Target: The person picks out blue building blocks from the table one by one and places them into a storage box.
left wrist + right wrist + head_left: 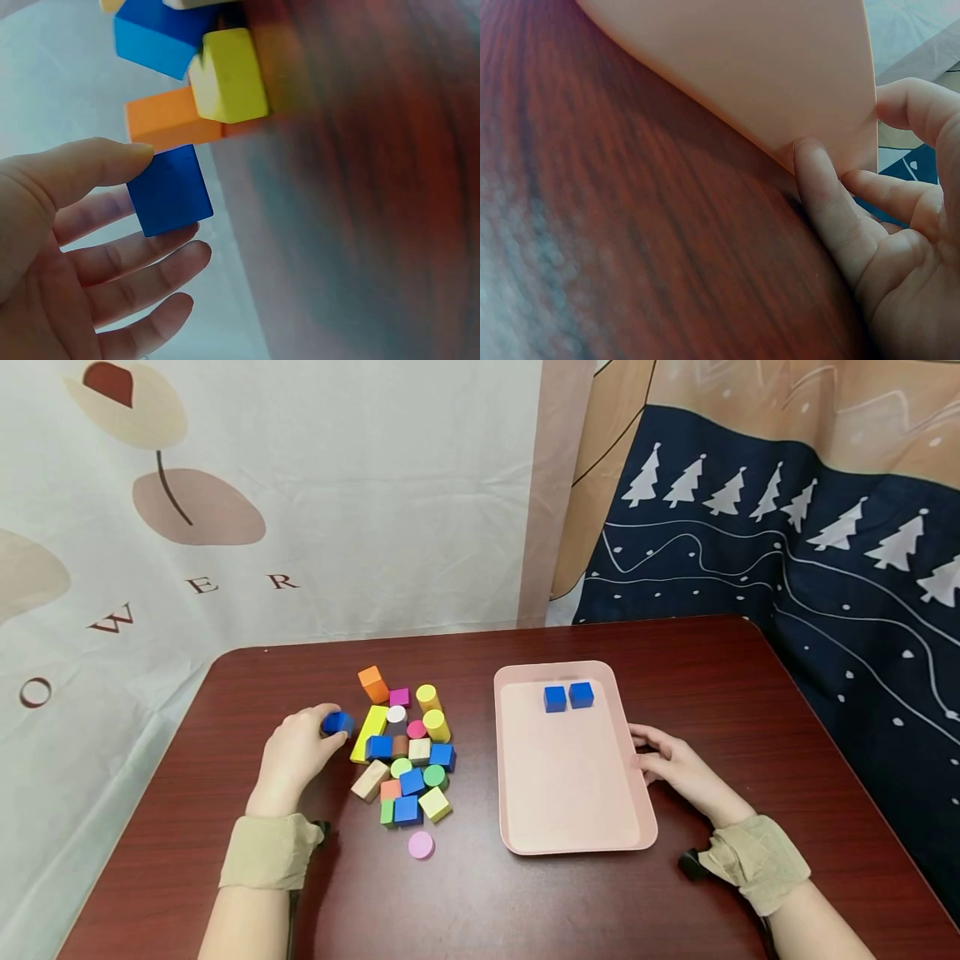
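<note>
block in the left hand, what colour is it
The block is blue; the left wrist view shows it best.

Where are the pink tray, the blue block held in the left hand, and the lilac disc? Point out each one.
Pink tray (576, 772): head view, middle of its bare floor.
Blue block (172, 193): left wrist view, middle of its exposed face.
Lilac disc (421, 845): head view, its top.

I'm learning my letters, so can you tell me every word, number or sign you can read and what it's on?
"O W E R": dark red letters on the white cloth.
I see no writing on the blocks or pink tray.
</note>
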The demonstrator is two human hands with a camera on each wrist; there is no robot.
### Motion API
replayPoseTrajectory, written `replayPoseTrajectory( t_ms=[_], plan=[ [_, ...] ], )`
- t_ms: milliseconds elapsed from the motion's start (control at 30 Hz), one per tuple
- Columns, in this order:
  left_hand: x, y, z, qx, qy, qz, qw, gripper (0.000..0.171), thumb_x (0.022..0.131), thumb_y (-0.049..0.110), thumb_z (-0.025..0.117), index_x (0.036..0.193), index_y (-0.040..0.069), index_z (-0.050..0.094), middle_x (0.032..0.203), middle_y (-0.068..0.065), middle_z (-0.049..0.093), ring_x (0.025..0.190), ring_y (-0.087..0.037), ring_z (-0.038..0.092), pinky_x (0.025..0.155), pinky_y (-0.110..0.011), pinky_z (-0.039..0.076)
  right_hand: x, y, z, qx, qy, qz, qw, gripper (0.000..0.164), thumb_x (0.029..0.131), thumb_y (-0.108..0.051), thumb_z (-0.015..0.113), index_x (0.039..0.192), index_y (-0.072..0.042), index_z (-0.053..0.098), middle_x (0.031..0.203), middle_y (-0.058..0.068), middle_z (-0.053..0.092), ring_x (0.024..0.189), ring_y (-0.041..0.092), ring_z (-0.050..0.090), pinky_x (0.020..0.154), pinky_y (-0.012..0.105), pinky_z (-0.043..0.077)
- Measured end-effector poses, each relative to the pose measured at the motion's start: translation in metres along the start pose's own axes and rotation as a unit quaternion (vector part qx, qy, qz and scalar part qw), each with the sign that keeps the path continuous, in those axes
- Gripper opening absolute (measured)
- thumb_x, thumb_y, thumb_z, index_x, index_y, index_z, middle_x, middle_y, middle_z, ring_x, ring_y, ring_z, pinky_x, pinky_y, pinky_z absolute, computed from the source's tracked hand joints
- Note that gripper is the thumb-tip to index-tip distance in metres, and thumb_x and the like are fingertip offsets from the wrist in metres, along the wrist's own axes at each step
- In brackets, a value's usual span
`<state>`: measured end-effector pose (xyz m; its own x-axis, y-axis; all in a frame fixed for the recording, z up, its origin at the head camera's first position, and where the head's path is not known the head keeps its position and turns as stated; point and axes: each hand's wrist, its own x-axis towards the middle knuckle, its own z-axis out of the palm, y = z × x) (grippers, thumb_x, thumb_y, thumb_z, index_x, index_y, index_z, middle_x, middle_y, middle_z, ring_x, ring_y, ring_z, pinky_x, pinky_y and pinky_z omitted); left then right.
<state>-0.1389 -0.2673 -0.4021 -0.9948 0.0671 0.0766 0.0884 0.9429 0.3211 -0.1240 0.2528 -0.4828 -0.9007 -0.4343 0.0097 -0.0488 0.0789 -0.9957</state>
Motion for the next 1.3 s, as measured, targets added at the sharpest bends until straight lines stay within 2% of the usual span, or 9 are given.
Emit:
replayPoseTrajectory(
  t_ms=[367,967,1300],
  plan=[
    [-0.001,0.012,-0.007,-0.001,0.027,0.013,0.9996,0.041,0.082,0.017,0.067,0.117,0.0,0.055,0.105,-0.025,0.058,0.086,-0.04,0.057,0.069,-0.057,0.047,-0.001,0.001,0.0,0.001,0.002,0.001,1.0,0.048,0.091,-0.003,0.053,0.135,0.003,0.034,0.115,0.026,0.047,0.075,0.028,0.062,0.06,0.04,0.053],
    [-0.004,0.053,-0.025,-0.004,0.04,0.032,0.9987,0.042,0.081,0.022,0.068,0.117,0.003,0.056,0.101,-0.019,0.06,0.079,-0.031,0.057,0.066,-0.05,0.05,-0.001,0.002,0.0,-0.001,0.004,0.005,1.0,0.048,0.091,-0.002,0.053,0.134,0.004,0.034,0.115,0.026,0.047,0.076,0.027,0.061,0.06,0.04,0.053],
    [-0.001,0.07,-0.031,-0.009,0.039,0.048,0.9981,0.041,0.081,0.022,0.068,0.116,0.003,0.057,0.097,-0.016,0.061,0.074,-0.027,0.056,0.062,-0.046,0.051,0.001,0.001,0.0,-0.002,0.007,0.002,1.0,0.048,0.09,-0.001,0.053,0.134,0.004,0.035,0.114,0.026,0.048,0.077,0.025,0.061,0.059,0.039,0.053]
  ],
)
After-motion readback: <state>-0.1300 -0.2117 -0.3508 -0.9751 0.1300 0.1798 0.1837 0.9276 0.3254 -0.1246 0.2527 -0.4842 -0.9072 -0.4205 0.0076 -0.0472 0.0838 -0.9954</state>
